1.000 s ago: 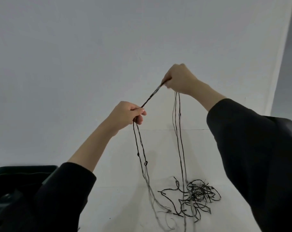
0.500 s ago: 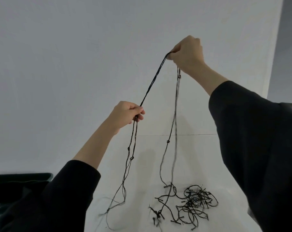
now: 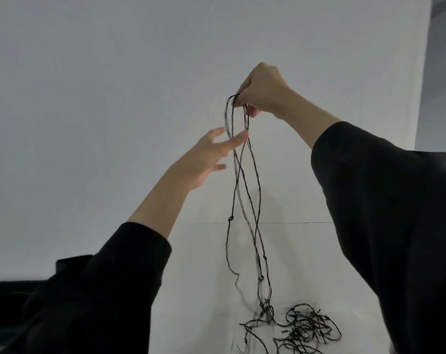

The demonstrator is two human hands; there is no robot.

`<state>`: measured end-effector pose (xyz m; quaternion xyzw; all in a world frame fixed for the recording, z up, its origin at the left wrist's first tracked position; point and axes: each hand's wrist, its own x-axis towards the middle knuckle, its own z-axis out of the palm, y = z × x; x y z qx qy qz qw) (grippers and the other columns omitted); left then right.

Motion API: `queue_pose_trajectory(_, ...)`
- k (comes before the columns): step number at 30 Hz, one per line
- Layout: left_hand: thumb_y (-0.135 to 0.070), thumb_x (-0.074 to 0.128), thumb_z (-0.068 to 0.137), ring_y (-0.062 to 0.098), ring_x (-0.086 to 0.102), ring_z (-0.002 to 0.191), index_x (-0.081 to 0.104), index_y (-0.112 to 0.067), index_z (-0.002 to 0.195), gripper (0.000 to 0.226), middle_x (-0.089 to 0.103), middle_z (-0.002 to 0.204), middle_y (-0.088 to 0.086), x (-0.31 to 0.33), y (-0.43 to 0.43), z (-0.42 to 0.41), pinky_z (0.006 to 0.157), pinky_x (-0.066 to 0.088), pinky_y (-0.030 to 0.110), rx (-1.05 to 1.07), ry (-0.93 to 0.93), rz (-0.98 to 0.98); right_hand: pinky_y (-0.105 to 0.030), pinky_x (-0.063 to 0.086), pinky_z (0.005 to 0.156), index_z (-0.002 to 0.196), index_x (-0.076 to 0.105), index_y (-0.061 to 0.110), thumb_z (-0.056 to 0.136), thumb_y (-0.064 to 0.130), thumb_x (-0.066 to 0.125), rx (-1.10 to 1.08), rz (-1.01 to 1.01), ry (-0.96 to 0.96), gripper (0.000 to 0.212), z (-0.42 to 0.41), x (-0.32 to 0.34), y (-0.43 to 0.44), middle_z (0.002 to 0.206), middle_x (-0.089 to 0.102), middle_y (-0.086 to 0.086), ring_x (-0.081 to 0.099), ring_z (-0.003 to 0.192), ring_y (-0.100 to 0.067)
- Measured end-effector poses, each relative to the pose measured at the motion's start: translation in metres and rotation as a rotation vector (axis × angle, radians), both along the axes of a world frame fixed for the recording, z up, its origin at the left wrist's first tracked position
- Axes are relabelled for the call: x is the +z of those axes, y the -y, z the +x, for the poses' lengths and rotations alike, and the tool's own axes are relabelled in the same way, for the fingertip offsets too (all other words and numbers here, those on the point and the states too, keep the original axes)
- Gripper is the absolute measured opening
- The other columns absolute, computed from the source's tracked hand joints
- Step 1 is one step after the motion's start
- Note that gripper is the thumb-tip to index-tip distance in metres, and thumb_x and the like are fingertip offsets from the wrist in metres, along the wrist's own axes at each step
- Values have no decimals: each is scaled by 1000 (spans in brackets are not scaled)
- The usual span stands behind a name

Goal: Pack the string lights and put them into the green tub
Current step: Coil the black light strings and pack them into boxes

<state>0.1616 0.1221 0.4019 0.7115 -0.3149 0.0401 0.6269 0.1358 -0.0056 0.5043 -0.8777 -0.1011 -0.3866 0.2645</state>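
string lights [image 3: 229, 218]: several dark strands gathered into long loops, hung from right hand [image 3: 264, 90], raised high and pinched round the loop tops; lower end trailing into a loose tangle on the white table [image 3: 191, 315], well apart from the green tub [image 3: 7, 286] at lower left.

left hand [image 3: 206, 159]: open, fingers spread, holding nothing, fingertips [image 3: 242, 136] right at the hanging strands; touching or not, cannot tell for blur.

step in hand, by judgement: taking up the next length as another loop. best done by catching one strand only below the right hand, sliding down to match the loops in hand, lifting it to the pinch without loosening the rest; slow pull from the tangle, to avoid tightening knots.

hard to make out: tub mostly behind the left sleeve [image 3: 101, 290], cropped at the frame edge, near black here, contents unseen. tangle cut off at the bottom; plug and free end not found. strand count unsure.
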Motion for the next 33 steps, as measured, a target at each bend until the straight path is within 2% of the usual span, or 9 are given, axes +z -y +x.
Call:
queue_pose_trajectory(4,-41,66,83,18,51,116,35,-18,138,67,51,131,1,19,21,-5,93,42,36,21,4,-88,-21,49,46,93,72,-2,76,8,73,42,-48,-27,20,-1,2,-8,73,65,-11,59,52,-17)
queue_pose_trajectory(7,-27,58,92,16,67,79,53,-16,115,27,70,88,0,11,24,-6,81,49,34,-103,-67,-81,-17,43,40,92,73,1,77,14,74,65,-15,-5,19,2,0,-5,70,65,-7,56,46,-12)
queue_pose_trajectory(9,-22,49,97,11,62,53,60,-10,106,19,60,56,-5,-2,23,-4,74,55,33,-180,-92,-35,-17,41,38,88,74,1,78,17,73,62,60,47,18,4,0,2,65,63,-3,54,41,-10)
queue_pose_trajectory(11,-23,43,99,8,48,41,62,-8,98,24,44,45,-7,-18,21,-1,71,57,33,-226,-128,1,-17,40,38,86,73,2,79,17,73,46,167,94,17,6,0,11,63,64,-3,53,39,-9)
queue_pose_trajectory(19,-29,48,96,7,33,36,60,-9,91,25,29,48,-7,-62,-16,18,61,55,25,-202,-240,231,-12,32,29,83,68,2,83,14,69,-78,627,37,11,21,-23,82,35,57,3,46,23,-6)
queue_pose_trajectory(23,-32,56,91,6,28,36,60,-11,82,23,26,48,-8,-60,-40,29,56,50,20,-99,-200,285,-12,32,29,73,63,5,83,6,67,-74,872,-38,11,39,-60,133,49,59,-6,47,24,-6)
queue_pose_trajectory(26,-32,57,90,5,27,35,60,-11,81,23,26,47,-9,-54,-58,36,50,47,16,-14,-186,275,-14,37,29,66,58,5,82,1,67,-102,1006,-68,19,44,-100,167,35,55,-1,49,25,-7)
queue_pose_trajectory(30,-30,57,90,6,28,35,57,-13,77,21,29,45,-10,-47,-63,37,51,46,17,-1,-206,160,-17,41,28,68,57,-1,80,-4,68,-112,1059,-180,16,44,-179,177,32,54,-1,50,25,-8)
queue_pose_trajectory(33,-26,59,90,7,32,39,59,-11,81,17,33,48,-9,-46,-60,37,57,48,19,-31,-230,166,-18,42,29,76,63,-4,81,-3,68,-192,938,-289,7,49,-245,169,46,57,-12,50,25,-9)
